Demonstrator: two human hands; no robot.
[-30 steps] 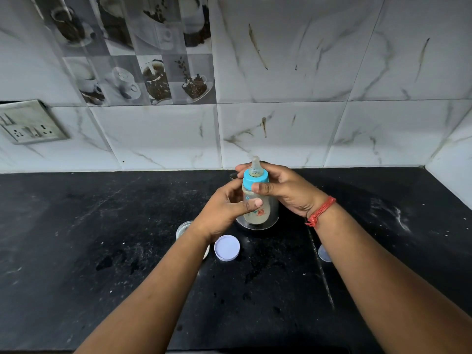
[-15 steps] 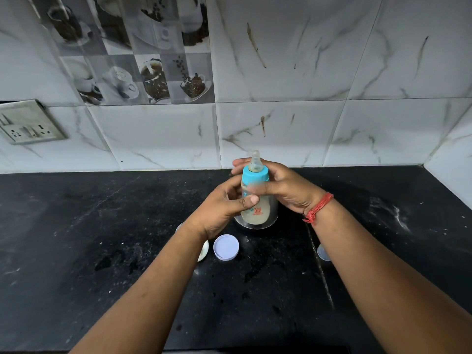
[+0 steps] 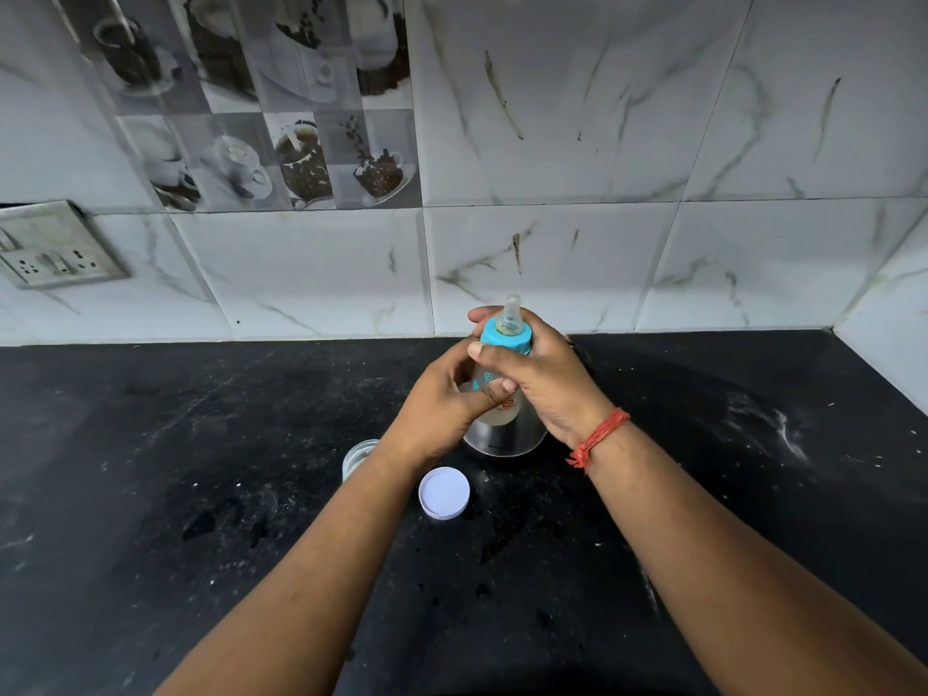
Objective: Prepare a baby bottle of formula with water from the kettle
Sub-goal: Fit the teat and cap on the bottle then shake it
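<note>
A baby bottle (image 3: 503, 404) with a blue collar (image 3: 506, 336) and a clear teat, holding pale milky liquid, is upright above the black counter. My left hand (image 3: 442, 409) grips its body from the left. My right hand (image 3: 545, 379) wraps the collar and upper body from the right, a red thread on the wrist. Behind and below the bottle stands the steel kettle (image 3: 504, 439), mostly hidden by my hands.
A white round lid (image 3: 444, 492) lies on the black counter (image 3: 150, 469) in front of the kettle. A small glass jar (image 3: 357, 457) is half hidden by my left forearm. A tiled wall with a socket plate (image 3: 50, 246) runs behind; a side wall closes the right.
Both hands stay on the bottle; my right hand has shifted round the collar, my fingers now lying across the bottle's upper body. The bottle has risen slightly.
</note>
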